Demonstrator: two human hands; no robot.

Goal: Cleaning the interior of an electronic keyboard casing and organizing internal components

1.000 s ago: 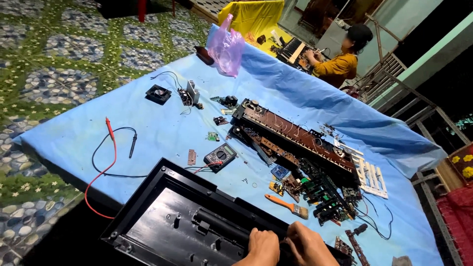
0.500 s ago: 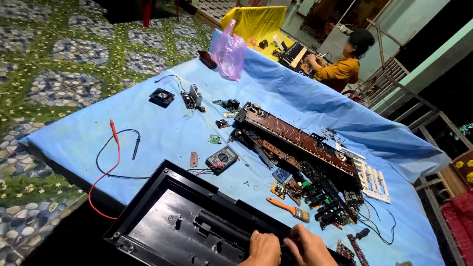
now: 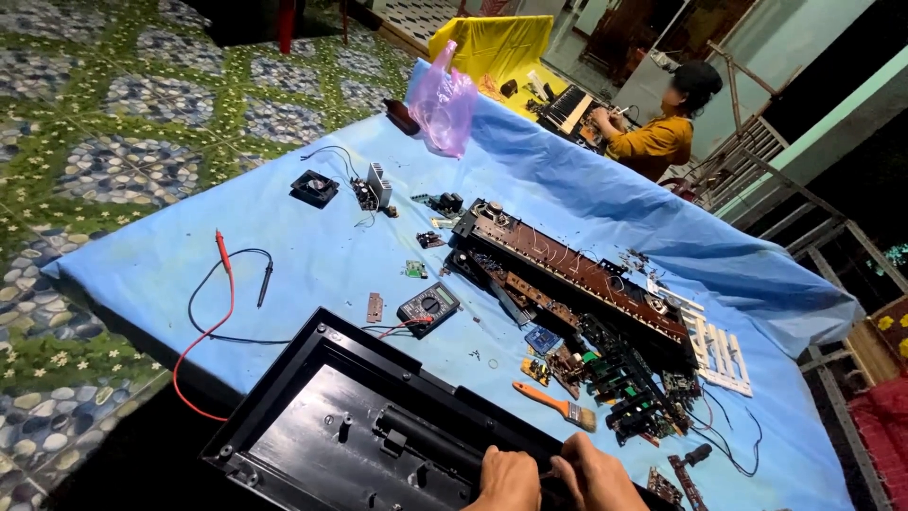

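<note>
Blue cloth-covered table (image 3: 586, 203) over patterned floor. Long black plastic casing (image 3: 359, 431) at near edge; left hand (image 3: 508, 480) and right hand (image 3: 598, 475) curled, fingers pressing its right inner part. Grip unclear.

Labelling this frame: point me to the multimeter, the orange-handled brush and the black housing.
multimeter (image 3: 427, 308), head view, on its dial face.
orange-handled brush (image 3: 553, 404), head view, mid handle.
black housing (image 3: 326, 431), head view, inner panel left of the hands.
</note>
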